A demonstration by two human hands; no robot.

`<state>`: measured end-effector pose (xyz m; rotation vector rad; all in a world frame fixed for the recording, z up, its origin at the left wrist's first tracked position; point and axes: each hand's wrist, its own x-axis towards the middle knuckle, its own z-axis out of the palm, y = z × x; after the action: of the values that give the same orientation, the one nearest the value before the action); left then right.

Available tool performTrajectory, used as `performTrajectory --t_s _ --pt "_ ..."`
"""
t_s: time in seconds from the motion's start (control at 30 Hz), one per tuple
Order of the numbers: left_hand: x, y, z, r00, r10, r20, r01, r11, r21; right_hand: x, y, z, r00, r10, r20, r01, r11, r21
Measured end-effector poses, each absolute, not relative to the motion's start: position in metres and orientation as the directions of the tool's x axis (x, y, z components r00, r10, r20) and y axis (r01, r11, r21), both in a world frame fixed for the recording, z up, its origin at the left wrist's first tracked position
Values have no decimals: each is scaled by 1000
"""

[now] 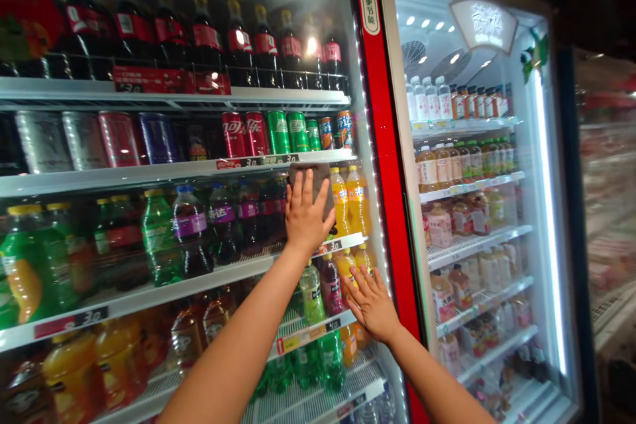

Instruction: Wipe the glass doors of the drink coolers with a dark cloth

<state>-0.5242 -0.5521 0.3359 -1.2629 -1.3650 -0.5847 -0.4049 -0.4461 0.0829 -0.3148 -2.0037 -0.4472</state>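
My left hand [307,215] presses a dark grey-brown cloth [325,193] against the glass door of a red-framed drinks fridge. Its fingers are spread over the cloth, which shows above and to the right of them. Lower and to the right, my right hand [371,308] lies flat on the same glass with its fingers apart and nothing in it. Behind the glass, orange soda bottles [356,195] stand beside the cloth.
Cola bottles [203,33], cans [258,132] and green soda bottles [161,232] fill the shelves inside. The red door frame [392,212] runs to the right of my hands. Beyond it stands a second lit fridge [477,238] with bottled drinks.
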Motion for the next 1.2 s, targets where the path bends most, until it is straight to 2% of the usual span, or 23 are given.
performTrajectory --t_s 0.1,0.2,0.27,0.33,0.43,0.53,0.63,0.8,0.93,1.07,1.2 --pt "-502 -523 333 250 434 866 904 216 -369 -400 -446 87 -489 43 871 387 906 172" --pt "-499 -518 308 426 550 718 839 56 -541 -398 -445 88 -505 42 862 379 908 178" --pt "-507 -526 292 508 571 645 789 -8 -614 -400 -445 87 -488 39 872 388 904 177" --pt "-515 -533 286 485 545 684 804 31 -594 -403 -446 85 -473 41 880 400 900 173" --pt "-511 -524 299 348 458 818 880 142 -454 -407 -447 84 -457 37 889 407 897 172" --pt "-490 -494 317 260 414 872 919 172 -356 -405 -447 87 -446 19 895 401 898 181" --pt "-472 -469 316 304 479 824 904 128 -408 -402 -446 89 -455 21 890 388 904 177" --pt "-482 -482 272 456 544 705 824 43 -565 -404 -445 87 -452 53 891 376 917 136" --pt "-492 -494 251 473 548 690 805 49 -591 -406 -446 86 -479 102 872 384 918 103" --pt "-482 -478 275 490 572 658 793 22 -609 -404 -443 86 -464 60 884 374 917 134" --pt "-483 -478 303 442 546 712 828 58 -557 -401 -444 91 -471 41 881 380 911 160"
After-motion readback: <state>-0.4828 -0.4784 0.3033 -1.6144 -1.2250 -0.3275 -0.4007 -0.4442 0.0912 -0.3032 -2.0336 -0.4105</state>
